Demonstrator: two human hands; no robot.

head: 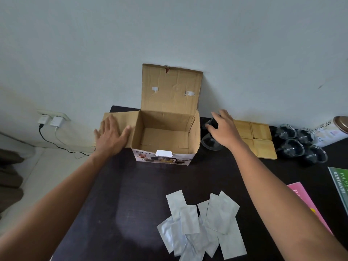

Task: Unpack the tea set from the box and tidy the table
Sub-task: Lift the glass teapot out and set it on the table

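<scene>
The box [165,132] stands empty at the table's [116,194] far edge, the left hand [111,134] flat and open-fingered on its left flap, while the right hand [223,129], just right of it, curls over a glass teapot [210,142], grip uncertain.

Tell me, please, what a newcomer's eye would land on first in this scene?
The open cardboard box at the back of the dark table stands empty, the left hand flat on its side flap. The right hand holds a glass teapot beside it, and silver packets lie scattered in front.
</scene>
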